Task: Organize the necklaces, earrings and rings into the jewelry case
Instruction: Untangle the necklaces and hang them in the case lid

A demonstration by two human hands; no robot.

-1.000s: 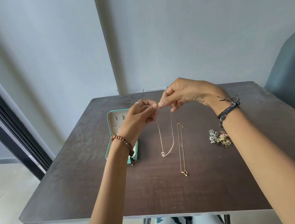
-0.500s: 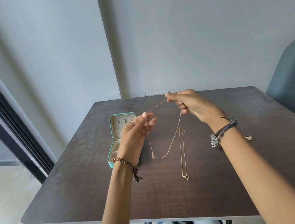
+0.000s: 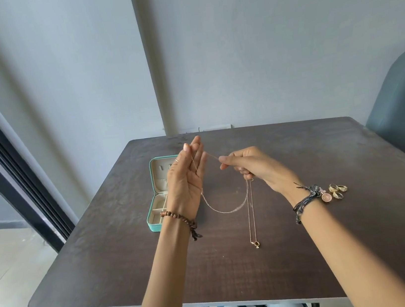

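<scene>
While a second necklace (image 3: 250,214) lies flat on the dark bench (image 3: 336,225) right of the open jewelry case (image 3: 157,206), both hands hold a thin chain (image 3: 223,210) above it: left hand (image 3: 187,181) fingers upright with the chain draped, right hand (image 3: 252,167) pinching it; rings (image 3: 336,190) sit further right.

We record a dark wood-grain counter (image 3: 340,251). Open teal jewelry case (image 3: 157,206): left of its centre. Gold necklace (image 3: 250,214) stretched flat: right of the case. Cluster of rings (image 3: 335,190): well right of the case.

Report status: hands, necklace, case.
Left hand and right hand hold thin gold chain necklace. Teal jewelry case open. Nothing blocking.
</scene>
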